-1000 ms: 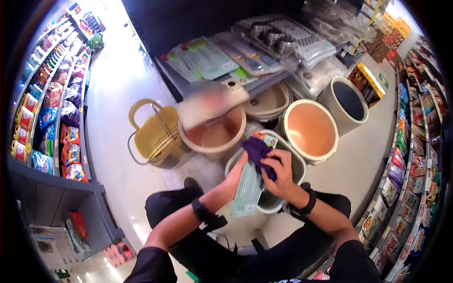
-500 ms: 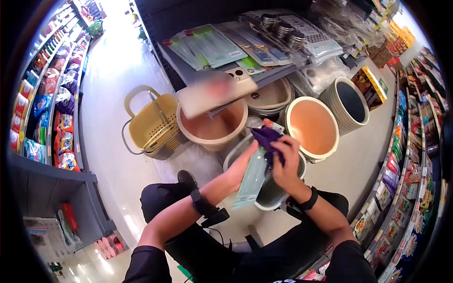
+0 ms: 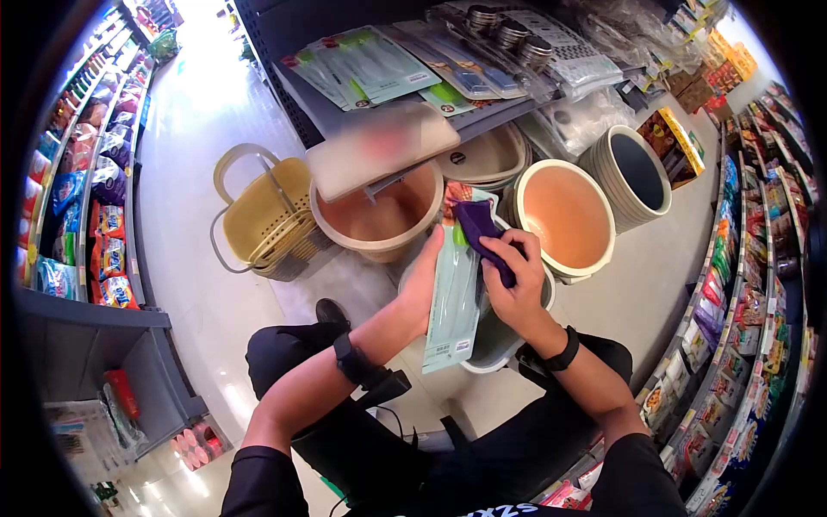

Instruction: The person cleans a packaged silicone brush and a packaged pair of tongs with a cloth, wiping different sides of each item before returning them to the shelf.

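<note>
In my left hand [image 3: 424, 280] is a long pale-green blister pack [image 3: 453, 314], held by its left edge and tilted upright over a grey-white bucket [image 3: 508, 340]. Its contents are hard to make out under the clear plastic; green and red show near its top. My right hand [image 3: 519, 280] grips a bunched purple cloth [image 3: 484, 237], which lies against the upper front of the pack. The fingers of the right hand are curled round the cloth. Part of the bucket is hidden behind the pack and my hands.
Yellow baskets [image 3: 267, 211] stand left of a tub with a brown inside [image 3: 379, 228]. To the right are an orange-lined bucket [image 3: 568, 215] and stacked dark-lined buckets [image 3: 637, 181]. Ahead, a low shelf [image 3: 332, 129] bears similar packs [image 3: 379, 65] and metal tins [image 3: 512, 36]. Snack shelves [image 3: 741, 345] line the right.
The purple cloth has shifted along the upper part of the pack, and the pack now stands more upright, its face turned more toward me. The whole view has shifted slightly.
</note>
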`<move>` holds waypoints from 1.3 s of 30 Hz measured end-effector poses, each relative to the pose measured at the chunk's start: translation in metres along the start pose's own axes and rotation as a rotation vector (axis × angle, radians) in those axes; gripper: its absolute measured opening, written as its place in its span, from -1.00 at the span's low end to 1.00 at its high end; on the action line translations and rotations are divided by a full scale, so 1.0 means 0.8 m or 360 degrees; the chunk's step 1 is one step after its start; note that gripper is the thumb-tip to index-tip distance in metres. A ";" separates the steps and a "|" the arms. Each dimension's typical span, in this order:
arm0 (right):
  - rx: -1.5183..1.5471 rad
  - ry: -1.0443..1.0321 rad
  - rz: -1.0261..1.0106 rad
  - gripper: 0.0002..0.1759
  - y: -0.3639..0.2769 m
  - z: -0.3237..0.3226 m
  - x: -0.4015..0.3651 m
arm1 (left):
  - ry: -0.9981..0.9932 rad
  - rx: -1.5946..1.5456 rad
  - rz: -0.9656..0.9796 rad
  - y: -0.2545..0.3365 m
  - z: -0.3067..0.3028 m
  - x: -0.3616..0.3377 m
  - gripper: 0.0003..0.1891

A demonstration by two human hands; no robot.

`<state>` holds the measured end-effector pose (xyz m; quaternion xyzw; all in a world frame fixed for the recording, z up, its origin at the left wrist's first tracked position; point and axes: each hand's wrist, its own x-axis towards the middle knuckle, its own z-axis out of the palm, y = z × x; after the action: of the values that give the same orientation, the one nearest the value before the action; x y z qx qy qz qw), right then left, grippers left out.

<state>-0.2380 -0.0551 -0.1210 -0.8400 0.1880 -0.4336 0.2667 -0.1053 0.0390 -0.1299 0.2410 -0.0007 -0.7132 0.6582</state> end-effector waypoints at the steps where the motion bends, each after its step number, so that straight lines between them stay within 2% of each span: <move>1: 0.0011 -0.0051 -0.0063 -0.59 0.000 0.000 -0.001 | -0.0047 0.0007 0.0017 0.005 -0.003 0.001 -0.28; 2: 0.0021 -0.0102 -0.0126 -0.59 0.000 -0.003 -0.004 | -0.0184 -0.0036 0.0061 0.005 0.000 0.006 -0.25; 5: 0.0108 -0.0278 -0.0268 -0.61 -0.005 0.001 -0.013 | -0.0216 0.0019 0.0058 0.006 0.000 0.005 -0.23; 7: 0.0115 -0.0264 -0.0252 -0.60 -0.006 0.002 -0.017 | -0.0142 0.0070 0.0020 0.004 -0.002 0.005 -0.31; 10: 0.0130 -0.0059 -0.0066 -0.61 -0.002 -0.002 -0.013 | 0.0009 -0.0011 -0.0072 -0.006 -0.003 0.008 -0.43; 13: 0.0155 0.0139 0.0094 -0.56 -0.003 -0.004 -0.006 | -0.0189 0.0166 -0.0141 -0.008 -0.013 0.007 -0.43; 16: 0.0228 0.0242 0.0259 -0.52 0.004 -0.001 -0.005 | -0.0044 0.0352 -0.0078 -0.012 -0.008 0.005 -0.45; 19: 0.0109 0.0001 0.0196 -0.51 0.003 0.000 0.002 | -0.0014 0.0387 -0.0043 -0.013 -0.009 0.005 -0.47; 23: -0.0025 -0.0228 -0.0071 -0.52 0.008 -0.009 -0.002 | 0.0002 0.0336 -0.0116 -0.019 -0.016 0.005 -0.46; 26: -0.0008 -0.0116 -0.0008 -0.56 0.018 -0.013 0.004 | 0.0124 0.0417 -0.0218 -0.023 -0.023 0.010 -0.44; 28: 0.0060 -0.0041 0.0113 -0.60 0.027 -0.015 0.006 | 0.0153 0.0490 -0.0203 -0.018 -0.013 0.005 -0.44; 32: -0.0048 -0.0039 0.0158 -0.62 0.034 -0.019 0.003 | 0.0154 0.0473 -0.0186 -0.014 -0.011 0.001 -0.48; 35: -0.0073 -0.0109 -0.0067 -0.52 0.029 -0.016 -0.006 | 0.0226 0.0248 -0.0201 -0.020 -0.008 0.007 -0.51; 36: -0.0026 -0.0147 -0.0003 -0.56 0.024 -0.017 -0.005 | 0.0187 0.0264 -0.0220 -0.018 -0.009 0.007 -0.50; 38: 0.0029 -0.0139 0.0103 -0.55 0.021 -0.018 0.001 | 0.0021 0.0401 -0.0067 -0.022 -0.027 0.011 -0.47; 39: 0.0084 -0.0123 0.0211 -0.55 0.022 -0.018 0.001 | 0.0135 0.0363 -0.0101 -0.016 -0.013 0.006 -0.45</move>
<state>-0.2510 -0.0740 -0.1241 -0.8344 0.2211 -0.3871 0.3240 -0.1141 0.0392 -0.1446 0.3442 -0.0463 -0.7181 0.6031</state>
